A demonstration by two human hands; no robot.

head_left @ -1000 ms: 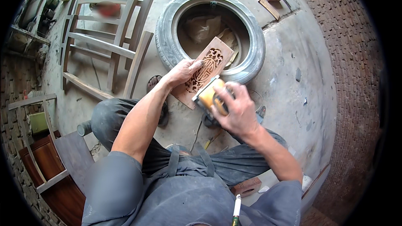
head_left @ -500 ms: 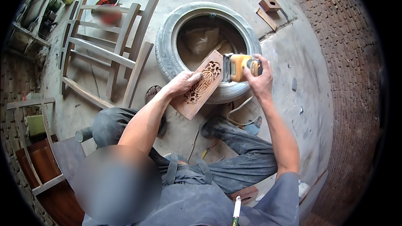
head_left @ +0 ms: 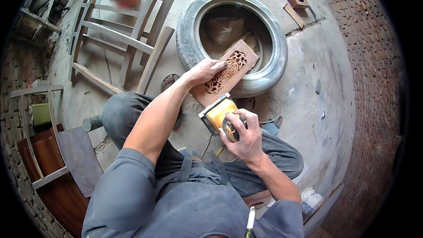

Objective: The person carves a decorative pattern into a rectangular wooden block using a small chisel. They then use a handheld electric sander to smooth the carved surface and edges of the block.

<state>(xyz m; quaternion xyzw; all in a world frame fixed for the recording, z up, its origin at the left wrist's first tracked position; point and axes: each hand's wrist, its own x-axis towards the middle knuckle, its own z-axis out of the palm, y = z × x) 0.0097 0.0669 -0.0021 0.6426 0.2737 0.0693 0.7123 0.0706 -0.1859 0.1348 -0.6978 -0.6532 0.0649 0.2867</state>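
A flat wooden panel [head_left: 225,76] with a cut-through carved pattern slants over the near side of a grey tyre [head_left: 277,57]. My left hand [head_left: 207,71] grips the panel by its left edge, thumb lying on the carving. In my right hand [head_left: 247,137] is a yellow-and-black power sander [head_left: 219,113], fingers wrapped round its rounded body. The sander's pad is turned toward the panel's near end and meets or nearly meets that end edge; exact contact is hard to see. Inside the tyre lies a pale, crumpled bag [head_left: 225,30].
A bare wooden chair-like frame [head_left: 119,39] lies on the concrete floor to the left. A smaller frame [head_left: 50,177] and a dark brown board [head_left: 50,154] stand lower left. A hollow wooden block [head_left: 298,1] sits beyond the tyre, and bricks [head_left: 374,61] run along the right.
The sander has swung from the panel's right long edge down to its near end, turning as my right hand came closer to me. My left hand still holds the panel.
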